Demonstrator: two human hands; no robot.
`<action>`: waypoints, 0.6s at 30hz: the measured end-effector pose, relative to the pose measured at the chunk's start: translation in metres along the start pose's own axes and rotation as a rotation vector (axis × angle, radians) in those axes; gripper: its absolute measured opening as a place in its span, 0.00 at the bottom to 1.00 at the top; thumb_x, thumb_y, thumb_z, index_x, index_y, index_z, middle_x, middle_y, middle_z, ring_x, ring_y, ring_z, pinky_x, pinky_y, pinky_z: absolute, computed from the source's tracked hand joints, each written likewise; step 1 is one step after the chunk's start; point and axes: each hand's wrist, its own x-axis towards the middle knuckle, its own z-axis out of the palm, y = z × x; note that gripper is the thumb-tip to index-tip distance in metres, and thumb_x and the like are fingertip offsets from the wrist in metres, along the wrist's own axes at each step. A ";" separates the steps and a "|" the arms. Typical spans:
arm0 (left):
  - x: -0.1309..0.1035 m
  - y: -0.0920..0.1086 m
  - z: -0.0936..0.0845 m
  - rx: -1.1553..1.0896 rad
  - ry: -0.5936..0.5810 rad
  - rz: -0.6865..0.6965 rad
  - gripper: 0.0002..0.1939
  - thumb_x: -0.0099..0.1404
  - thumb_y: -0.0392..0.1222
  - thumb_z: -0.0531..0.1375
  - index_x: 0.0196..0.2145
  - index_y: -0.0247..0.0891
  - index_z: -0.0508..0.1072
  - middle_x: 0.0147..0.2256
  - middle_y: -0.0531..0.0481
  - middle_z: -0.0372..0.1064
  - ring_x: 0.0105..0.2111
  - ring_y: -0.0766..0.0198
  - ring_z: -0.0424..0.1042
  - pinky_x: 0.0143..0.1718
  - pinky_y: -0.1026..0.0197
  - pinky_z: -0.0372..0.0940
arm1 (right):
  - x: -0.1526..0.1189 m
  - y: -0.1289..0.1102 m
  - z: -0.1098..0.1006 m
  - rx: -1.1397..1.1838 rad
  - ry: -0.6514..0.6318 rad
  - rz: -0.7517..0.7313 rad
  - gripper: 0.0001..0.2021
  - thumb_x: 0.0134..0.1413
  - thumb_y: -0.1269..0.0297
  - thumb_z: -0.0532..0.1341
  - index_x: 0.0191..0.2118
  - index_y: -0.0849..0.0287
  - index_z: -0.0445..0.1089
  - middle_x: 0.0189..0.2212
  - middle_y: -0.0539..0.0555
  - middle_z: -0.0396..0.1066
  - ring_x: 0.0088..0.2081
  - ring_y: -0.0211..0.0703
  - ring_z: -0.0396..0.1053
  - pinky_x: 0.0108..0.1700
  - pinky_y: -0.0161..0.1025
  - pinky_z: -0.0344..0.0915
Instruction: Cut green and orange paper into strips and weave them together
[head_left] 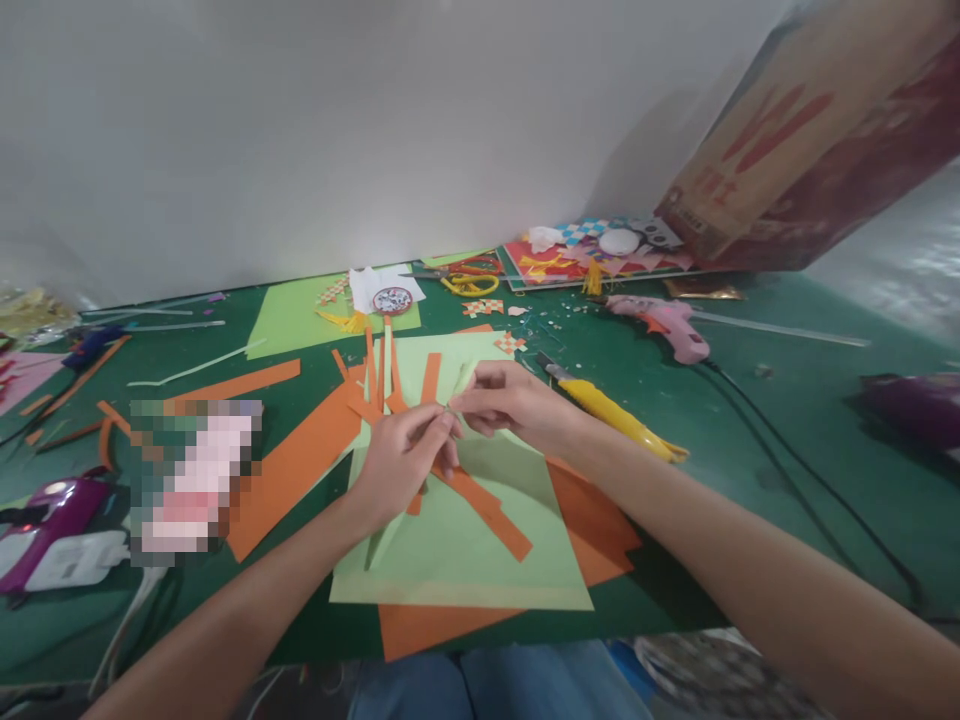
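Both hands meet above a pale green paper sheet [480, 585], their fingertips almost touching. My left hand [409, 450] is closed in a pinch, with a pale green paper strip [385, 530] running down below it. My right hand [517, 400] pinches too, and a folded end of pale green paper stands up at its fingers. Whether both ends belong to one strip is hidden by the fingers. Under the hands, several orange paper strips [491, 515] lie across the sheet. Larger orange paper [300, 475] sticks out to the left.
A yellow utility knife [615, 415] and a pink glue gun [667, 325] lie to the right, the gun's cord trailing forward. Scissors [472, 284] rest behind, near a round patterned piece [392, 300]. A blurred-out phone-like object [202, 470] is at left. A paper bag [787, 140] leans at back right.
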 end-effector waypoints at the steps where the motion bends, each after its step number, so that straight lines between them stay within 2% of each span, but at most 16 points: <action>1: 0.000 0.000 0.000 -0.004 -0.003 0.008 0.13 0.64 0.45 0.51 0.26 0.37 0.67 0.18 0.55 0.66 0.17 0.70 0.66 0.17 0.69 0.58 | 0.000 0.000 0.000 0.000 0.003 -0.002 0.14 0.36 0.63 0.69 0.18 0.60 0.63 0.13 0.46 0.64 0.15 0.29 0.56 0.19 0.33 0.43; 9: 0.001 -0.001 0.001 -0.047 -0.001 0.017 0.12 0.65 0.42 0.51 0.26 0.36 0.67 0.19 0.55 0.66 0.17 0.71 0.66 0.18 0.69 0.60 | -0.001 0.001 0.004 0.024 -0.026 -0.004 0.15 0.36 0.63 0.70 0.18 0.61 0.62 0.15 0.47 0.66 0.15 0.28 0.56 0.18 0.32 0.43; 14: 0.001 -0.002 0.000 -0.043 0.012 0.043 0.12 0.65 0.43 0.51 0.26 0.36 0.67 0.18 0.55 0.66 0.17 0.71 0.66 0.22 0.68 0.63 | 0.000 0.003 0.000 -0.007 0.003 -0.014 0.14 0.38 0.63 0.69 0.20 0.60 0.63 0.14 0.46 0.64 0.16 0.29 0.56 0.18 0.32 0.43; 18: 0.001 -0.002 0.000 -0.034 0.003 0.013 0.12 0.65 0.43 0.51 0.27 0.37 0.67 0.19 0.54 0.66 0.18 0.70 0.67 0.16 0.70 0.58 | 0.000 0.002 -0.001 -0.027 0.012 -0.024 0.15 0.38 0.62 0.69 0.20 0.60 0.62 0.14 0.46 0.63 0.16 0.29 0.56 0.19 0.33 0.43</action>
